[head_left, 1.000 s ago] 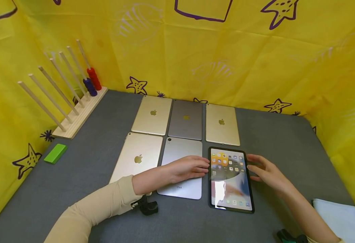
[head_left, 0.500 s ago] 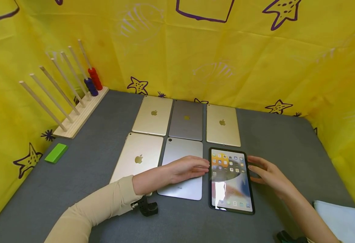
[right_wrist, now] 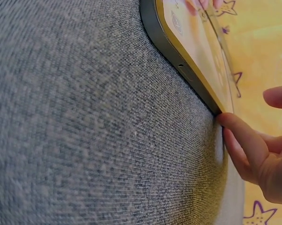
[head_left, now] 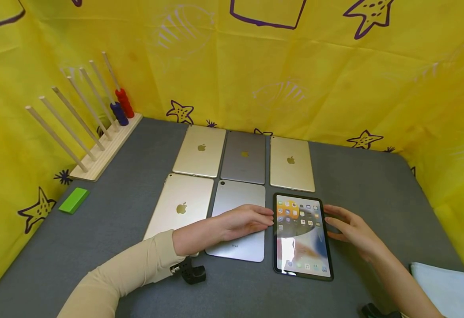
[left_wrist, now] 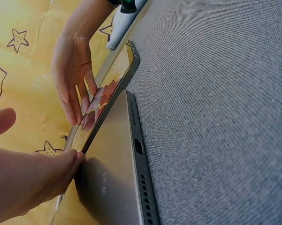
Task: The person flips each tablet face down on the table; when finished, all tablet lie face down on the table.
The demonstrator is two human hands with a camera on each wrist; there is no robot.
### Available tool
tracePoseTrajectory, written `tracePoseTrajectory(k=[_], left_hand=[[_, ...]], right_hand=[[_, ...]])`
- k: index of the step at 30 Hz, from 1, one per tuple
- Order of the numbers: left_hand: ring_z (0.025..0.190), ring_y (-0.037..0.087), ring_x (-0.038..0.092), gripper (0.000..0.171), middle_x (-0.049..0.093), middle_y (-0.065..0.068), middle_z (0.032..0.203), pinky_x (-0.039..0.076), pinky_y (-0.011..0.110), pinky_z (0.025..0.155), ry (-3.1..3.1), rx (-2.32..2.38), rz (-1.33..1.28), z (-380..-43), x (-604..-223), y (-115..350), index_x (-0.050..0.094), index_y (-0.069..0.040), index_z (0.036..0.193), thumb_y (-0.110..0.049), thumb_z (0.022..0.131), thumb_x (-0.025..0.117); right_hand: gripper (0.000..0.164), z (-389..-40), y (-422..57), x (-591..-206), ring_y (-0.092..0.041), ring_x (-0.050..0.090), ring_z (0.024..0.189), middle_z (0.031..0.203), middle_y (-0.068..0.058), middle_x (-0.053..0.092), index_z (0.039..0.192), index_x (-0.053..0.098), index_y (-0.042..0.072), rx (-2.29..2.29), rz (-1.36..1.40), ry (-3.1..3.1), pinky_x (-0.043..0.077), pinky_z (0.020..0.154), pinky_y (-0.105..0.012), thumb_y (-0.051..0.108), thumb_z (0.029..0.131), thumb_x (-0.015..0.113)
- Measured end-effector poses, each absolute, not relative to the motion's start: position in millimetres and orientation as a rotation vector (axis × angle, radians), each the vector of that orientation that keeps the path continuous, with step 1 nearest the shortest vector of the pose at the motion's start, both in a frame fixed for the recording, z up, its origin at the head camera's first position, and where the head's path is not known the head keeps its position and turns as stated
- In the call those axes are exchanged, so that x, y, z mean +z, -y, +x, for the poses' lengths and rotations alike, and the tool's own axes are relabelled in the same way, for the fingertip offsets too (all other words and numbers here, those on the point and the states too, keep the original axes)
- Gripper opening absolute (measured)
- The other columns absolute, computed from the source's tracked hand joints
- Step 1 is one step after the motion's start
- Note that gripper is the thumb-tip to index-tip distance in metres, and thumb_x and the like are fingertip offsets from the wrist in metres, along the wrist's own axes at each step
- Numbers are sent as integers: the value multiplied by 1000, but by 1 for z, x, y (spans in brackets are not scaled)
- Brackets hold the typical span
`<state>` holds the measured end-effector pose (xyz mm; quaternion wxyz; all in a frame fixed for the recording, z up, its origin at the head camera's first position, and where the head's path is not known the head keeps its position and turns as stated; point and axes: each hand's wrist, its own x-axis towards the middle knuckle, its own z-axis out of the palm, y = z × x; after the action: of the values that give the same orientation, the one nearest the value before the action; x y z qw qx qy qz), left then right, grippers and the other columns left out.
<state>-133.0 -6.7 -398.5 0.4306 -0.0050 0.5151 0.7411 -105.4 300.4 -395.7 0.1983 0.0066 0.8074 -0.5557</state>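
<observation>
A tablet (head_left: 301, 238) with a dark rim lies screen up on the grey surface, its screen lit with app icons. My left hand (head_left: 245, 222) reaches over a silver iPad (head_left: 235, 249) lying back up, and its nearly straight fingertips are at the lit tablet's left edge. On the other side, my right hand (head_left: 348, 227) touches the tablet's right edge with its fingertips; in the right wrist view the fingers (right_wrist: 246, 140) meet the edge and the thumb is held away. Neither hand lifts the tablet. The left forearm partly covers a gold iPad (head_left: 182, 203).
Behind lie a gold iPad (head_left: 200, 150), a dark grey iPad (head_left: 243, 157) and another gold iPad (head_left: 291, 163), all back up. A wooden peg rack (head_left: 104, 152) and a green block (head_left: 73, 200) are at left. A light blue cloth (head_left: 442, 287) lies at right.
</observation>
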Motion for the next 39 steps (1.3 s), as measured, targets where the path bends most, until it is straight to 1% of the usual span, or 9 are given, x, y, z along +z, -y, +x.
tracePoseTrajectory(k=[4,11,18,22,26,30,33,36,39], left_hand=[[134,31,41,55,39,25,146,35,38,111,-1287,1844,-8,-133,-398,7,35,14,142,6,92,56],[134,32,41,54,39,25,146,34,38,111,-1273,1848,-4,-134,-400,7,34,14,142,7,93,55],[133,30,42,52,40,25,145,34,38,111,-1243,1858,-6,-134,-400,8,34,14,142,5,94,53],[132,31,42,54,37,25,147,32,40,112,-1234,1859,20,-134,-401,9,31,15,143,6,95,51],[132,32,43,53,35,27,148,30,41,113,-1224,1867,30,-135,-404,10,28,15,144,5,96,49],[131,31,44,51,38,27,146,31,41,112,-1215,1873,18,-136,-405,11,30,15,143,5,97,49],[129,30,47,50,41,26,144,33,40,111,-1220,1880,-3,-136,-405,11,32,15,143,6,96,50],[128,29,47,51,43,25,141,35,38,111,-1240,1892,-27,-136,-405,12,33,14,143,6,95,51],[130,30,44,53,42,26,142,35,38,110,-1262,1910,-46,-136,-405,12,32,13,144,7,95,51]], right_hand=[[60,-105,-301,-396,-9,53,114,150,-32,26,148,26,-10,-1560,20,-2259,55,87,-40,22,103,50],[60,-104,-301,-397,-10,53,115,150,-31,26,148,26,-9,-1560,31,-2262,55,88,-39,22,103,51],[61,-103,-301,-398,-3,53,111,150,-32,27,148,26,-9,-1567,28,-2267,55,88,-38,22,103,51],[60,-103,-302,-399,0,53,109,149,-32,27,148,26,-10,-1576,22,-2271,55,87,-37,22,103,51],[60,-103,-301,-400,5,52,106,149,-33,28,147,26,-11,-1590,19,-2268,54,88,-36,20,103,51],[60,-103,-299,-400,8,50,106,149,-32,28,147,27,-11,-1597,13,-2271,54,89,-34,20,103,51],[60,-104,-298,-400,8,48,108,149,-31,28,147,27,-11,-1597,6,-2275,53,90,-33,21,103,51],[59,-105,-295,-401,8,50,108,149,-31,29,146,28,-11,-1603,-1,-2274,53,90,-32,21,102,52],[59,-107,-291,-402,8,52,106,149,-30,29,146,28,-12,-1612,-5,-2264,52,91,-32,19,102,52]])
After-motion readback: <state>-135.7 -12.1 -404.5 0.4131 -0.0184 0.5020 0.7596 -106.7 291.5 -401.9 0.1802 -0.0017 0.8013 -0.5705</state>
